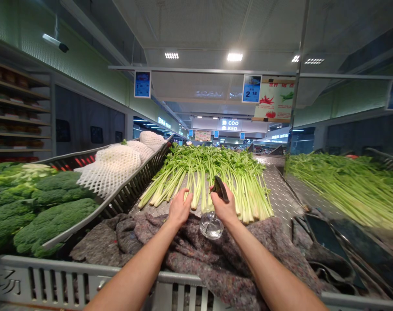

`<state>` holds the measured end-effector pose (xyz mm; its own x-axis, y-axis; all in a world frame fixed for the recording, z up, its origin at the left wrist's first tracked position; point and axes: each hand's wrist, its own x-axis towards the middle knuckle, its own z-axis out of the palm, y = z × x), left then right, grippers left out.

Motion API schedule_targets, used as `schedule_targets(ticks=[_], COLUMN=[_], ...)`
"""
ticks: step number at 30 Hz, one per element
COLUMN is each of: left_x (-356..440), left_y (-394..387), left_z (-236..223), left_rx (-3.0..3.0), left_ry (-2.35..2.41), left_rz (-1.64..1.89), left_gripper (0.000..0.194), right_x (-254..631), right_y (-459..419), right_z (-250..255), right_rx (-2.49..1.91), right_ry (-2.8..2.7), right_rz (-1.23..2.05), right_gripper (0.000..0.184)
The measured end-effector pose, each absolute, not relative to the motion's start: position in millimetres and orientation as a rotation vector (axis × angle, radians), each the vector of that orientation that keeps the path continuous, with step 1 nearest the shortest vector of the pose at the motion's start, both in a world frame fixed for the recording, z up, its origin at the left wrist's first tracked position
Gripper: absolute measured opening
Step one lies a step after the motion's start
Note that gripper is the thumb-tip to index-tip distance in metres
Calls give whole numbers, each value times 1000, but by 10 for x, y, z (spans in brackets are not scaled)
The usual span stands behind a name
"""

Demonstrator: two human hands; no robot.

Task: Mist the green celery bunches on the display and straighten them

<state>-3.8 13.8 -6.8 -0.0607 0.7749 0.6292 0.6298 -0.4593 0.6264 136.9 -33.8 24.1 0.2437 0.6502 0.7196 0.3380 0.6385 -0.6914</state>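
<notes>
Bunches of celery lie side by side on a metal shelf, their pale stalk ends toward me and the leaves at the back. My right hand is closed around the neck of a clear spray bottle with a black trigger head and some clear liquid inside. To its left, my left hand is at the near ends of the stalks, thumb and fingers apart and nothing seen in it. Whether it touches the celery I cannot tell. Under my wrists a crumpled grey-brown felt cloth covers the front of the shelf.
Broccoli fills the left side, beside a black plastic divider. Behind it lie vegetables in white foam netting. A mirrored panel on the right reflects the celery. A grey slatted rail runs along the front. Price signs hang overhead.
</notes>
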Motion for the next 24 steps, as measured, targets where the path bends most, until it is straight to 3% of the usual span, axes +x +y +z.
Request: schedule_targets(ticks=[13,24], left_x=[-33,-36], left_y=[92,102], left_z=[-31,-32], left_rx=[2095,2104], left_ry=[1574,1554], left_rz=[1700,1702], left_gripper=[33,33], right_x=[1358,1273], right_y=[-327,-393], right_z=[189,255], right_rx=[-915,-834], right_ry=[-1410,-1511], right_rz=[243,283], right_gripper=[25,16])
